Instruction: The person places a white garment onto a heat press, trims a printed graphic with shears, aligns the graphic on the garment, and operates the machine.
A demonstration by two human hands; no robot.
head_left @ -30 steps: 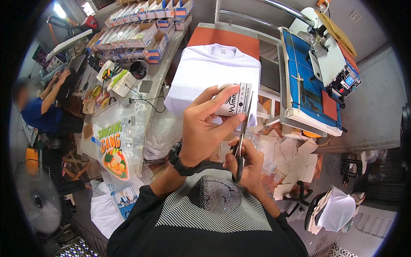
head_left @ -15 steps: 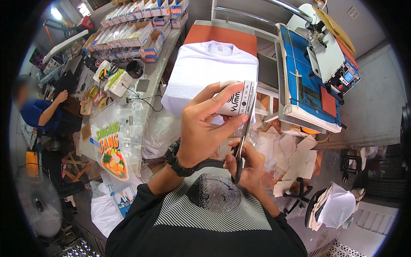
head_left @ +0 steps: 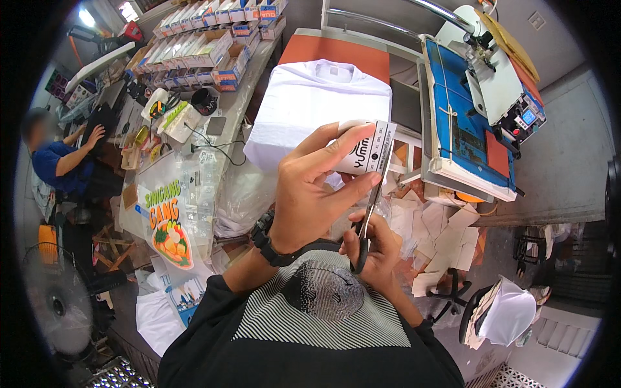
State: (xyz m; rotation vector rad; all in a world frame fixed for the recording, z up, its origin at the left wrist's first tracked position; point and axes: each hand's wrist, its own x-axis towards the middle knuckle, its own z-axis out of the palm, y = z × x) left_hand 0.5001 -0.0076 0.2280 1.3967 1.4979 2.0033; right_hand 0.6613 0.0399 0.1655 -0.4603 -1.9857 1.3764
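Note:
My left hand pinches a small white printed label strip between thumb and fingers, held up in front of me. Black-handled scissors are in my right hand, its fingers wrapped round the handles. Their blades point up and away, lying along the right edge of the strip near my left thumb; whether they are cutting paper is too fine to tell. Beyond my hands, a folded white T-shirt lies with its collar at the far end on an orange-red pad.
A heat press with a blue bed stands to the right. On the left, a long table holds boxes, a black mug and a printed transparent film. A person works far left. Paper scraps litter the floor.
The label strip has turned slightly and shifted a little to the right, with the scissors still along its edge. At far left, the person's arms have moved around a dark item.

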